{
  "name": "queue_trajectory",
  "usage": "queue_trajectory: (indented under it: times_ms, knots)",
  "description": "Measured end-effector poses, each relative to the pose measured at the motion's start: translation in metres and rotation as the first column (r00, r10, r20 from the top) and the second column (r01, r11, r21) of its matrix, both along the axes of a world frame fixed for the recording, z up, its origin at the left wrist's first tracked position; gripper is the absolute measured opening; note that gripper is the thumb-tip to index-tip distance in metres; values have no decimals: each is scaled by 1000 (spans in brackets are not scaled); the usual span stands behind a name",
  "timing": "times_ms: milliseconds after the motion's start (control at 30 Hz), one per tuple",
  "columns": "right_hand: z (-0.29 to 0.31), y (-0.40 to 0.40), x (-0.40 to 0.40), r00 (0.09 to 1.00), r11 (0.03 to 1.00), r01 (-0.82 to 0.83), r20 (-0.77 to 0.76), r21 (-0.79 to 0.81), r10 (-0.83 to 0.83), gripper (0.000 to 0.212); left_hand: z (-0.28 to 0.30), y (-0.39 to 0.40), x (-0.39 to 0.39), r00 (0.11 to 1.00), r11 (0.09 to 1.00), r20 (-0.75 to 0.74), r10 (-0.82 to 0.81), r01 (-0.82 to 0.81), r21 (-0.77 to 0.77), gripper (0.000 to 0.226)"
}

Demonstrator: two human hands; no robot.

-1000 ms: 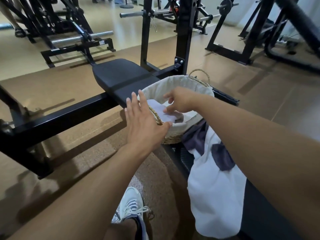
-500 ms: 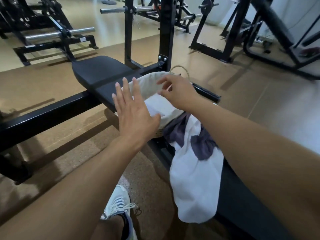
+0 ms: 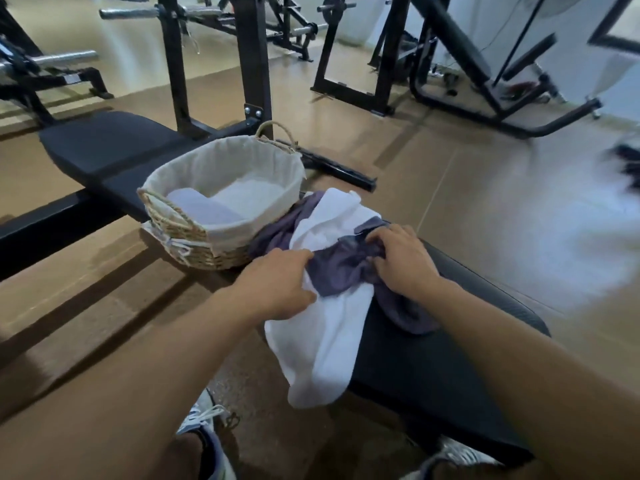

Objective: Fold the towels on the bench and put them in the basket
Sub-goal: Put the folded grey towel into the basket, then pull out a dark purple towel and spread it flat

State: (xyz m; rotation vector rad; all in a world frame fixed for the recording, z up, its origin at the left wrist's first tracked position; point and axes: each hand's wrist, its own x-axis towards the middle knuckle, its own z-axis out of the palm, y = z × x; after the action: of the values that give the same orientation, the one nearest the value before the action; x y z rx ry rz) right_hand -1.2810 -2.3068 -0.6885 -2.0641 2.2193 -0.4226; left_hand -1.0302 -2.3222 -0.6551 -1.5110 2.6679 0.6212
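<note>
Both hands' grip on purple towel point(image 3: 341, 271), basket point(image 3: 221, 251) just beside, white towel point(image 3: 322, 341) beneath

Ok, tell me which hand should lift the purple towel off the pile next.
Right. The right hand already has its fingers curled into the purple towel, which lies on top of the white towel. The left hand rests at the pile's edge, mostly on white cloth.

No text, label or number can be read anywhere — all plain or blurred
</note>
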Motion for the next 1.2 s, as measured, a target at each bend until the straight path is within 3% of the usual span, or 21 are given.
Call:
queue_trajectory:
  times_ms: [133, 200, 333, 467, 533, 633, 700, 767, 867, 967, 1100, 1200]
  knots:
    - [23, 28, -6, 993, 997, 16, 120, -78, -6, 7, -2, 4, -15, 995, 987, 82, 64, -51, -150, 71]
    - [43, 44, -7, 980, 998, -35, 196, -48, 44, 6, -2, 7, -23, 992, 959, 29, 121, -110, -260, 69]
    - [90, 75, -9, 931, 956, -228, 328, 186, 158, 9, -3, 4, -36, 980, 915, -197, 36, -112, -387, 44]
    - [102, 94, -11, 890, 821, -312, 448, 478, 77, 18, -11, 1, -44, 996, 953, -29, -90, 77, -292, 55]
    - [87, 93, -20, 919, 835, -254, 391, 488, 51, 20, -14, 2, -49, 987, 955, 16, -157, 156, -253, 51]
    - [68, 91, -37, 996, 873, -83, 66, 481, 58, 35, -11, 4, -55, 980, 942, 3, -199, 192, -274, 28]
    - [60, 94, -44, 992, 834, -106, 121, 541, 48, 46, -9, 5, -58, 978, 933, -25, -209, 192, -303, 15]
    - [54, 99, -48, 983, 804, -135, 180, 579, 35, 52, -7, 6, -60, 972, 933, -125, -197, 146, -328, 13]
    - [53, 107, -48, 985, 816, -122, 173, 565, 28, 43, 2, 6, -60, 908, 913, -406, -101, -78, -401, 11]
    - [61, 116, -37, 974, 872, -119, 227, 475, 9, 41, 11, 6, -58, 781, 924, -622, 64, -281, -258, 13]
    - [63, 128, -1, 986, 911, -36, 162, 411, -34, 65, 11, 5, -54, 651, 943, -750, 119, -311, -120, 13]
    - [55, 134, 21, 997, 951, 16, 72, 308, -40, 62, 14, 8, -55, 612, 935, -783, 111, -332, -127, 11]
